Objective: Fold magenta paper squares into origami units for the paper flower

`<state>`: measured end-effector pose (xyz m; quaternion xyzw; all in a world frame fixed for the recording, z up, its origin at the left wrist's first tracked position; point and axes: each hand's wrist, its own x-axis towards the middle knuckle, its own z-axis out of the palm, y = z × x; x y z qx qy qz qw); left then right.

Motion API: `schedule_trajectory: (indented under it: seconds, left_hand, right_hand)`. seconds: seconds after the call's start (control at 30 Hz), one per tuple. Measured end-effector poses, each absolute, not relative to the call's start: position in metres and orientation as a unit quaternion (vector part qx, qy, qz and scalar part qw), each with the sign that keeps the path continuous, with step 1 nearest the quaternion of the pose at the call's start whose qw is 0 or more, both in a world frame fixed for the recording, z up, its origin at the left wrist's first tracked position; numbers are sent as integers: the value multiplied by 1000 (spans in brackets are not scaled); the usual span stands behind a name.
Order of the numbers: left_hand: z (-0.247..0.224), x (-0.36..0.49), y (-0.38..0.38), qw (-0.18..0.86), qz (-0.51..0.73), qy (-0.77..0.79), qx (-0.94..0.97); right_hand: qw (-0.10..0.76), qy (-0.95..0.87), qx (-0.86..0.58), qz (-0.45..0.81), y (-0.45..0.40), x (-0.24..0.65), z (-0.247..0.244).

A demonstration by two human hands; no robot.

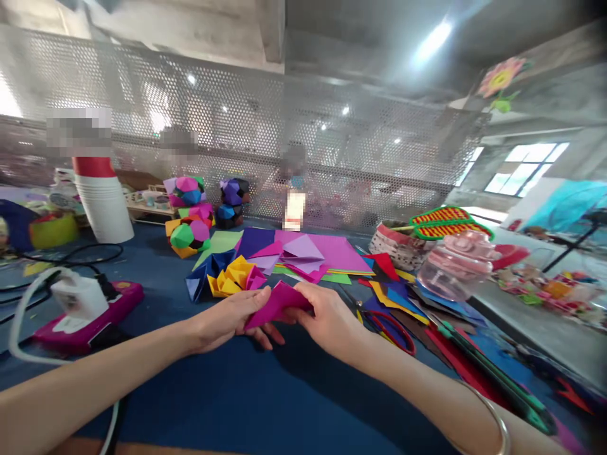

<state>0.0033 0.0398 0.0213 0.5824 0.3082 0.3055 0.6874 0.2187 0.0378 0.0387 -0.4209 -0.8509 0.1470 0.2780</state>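
A folded magenta sheet of paper [279, 304] is held up between both hands, just above the blue tabletop. My left hand [232, 321] grips its left edge between thumb and fingers, with the lower fingers stretched out underneath. On the paper's right side my right hand [327, 316] pinches the edge, its fingers bent. Right behind the left hand lie folded yellow paper pieces [233, 277] and dark blue ones [207, 275]. Beyond the hands, folded lilac paper [303, 253] rests on a stack of coloured sheets [336, 253].
Scissors [391, 332], a green cutter [493, 373] and paper scraps crowd the right, near a pink clear bottle [455, 265]. At left are a magenta power strip [118, 300] with cables and stacked white cups [107, 208]. Paper balls [190, 234] stand behind; a perforated screen [227, 126] borders the table.
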Motion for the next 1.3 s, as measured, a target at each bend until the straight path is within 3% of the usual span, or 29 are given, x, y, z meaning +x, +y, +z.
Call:
schedule_trajectory:
  seconds: [0.3,0.77,1.03,1.3]
  left_hand:
    - [13,-1,43,700,329,302,557]
    - [18,-4,39,735,305,253,550]
    - [13,-3,47,714,348,239,559]
    - [5,-4,49,691,379,245,565]
  right_hand:
    - [330,-841,-413,118,28,220,13]
    - [418,-824,-367,109,15,224,14]
    - [507,-695,-436,266,18,218,12]
    - [486,-609,-409,475,15,212,17]
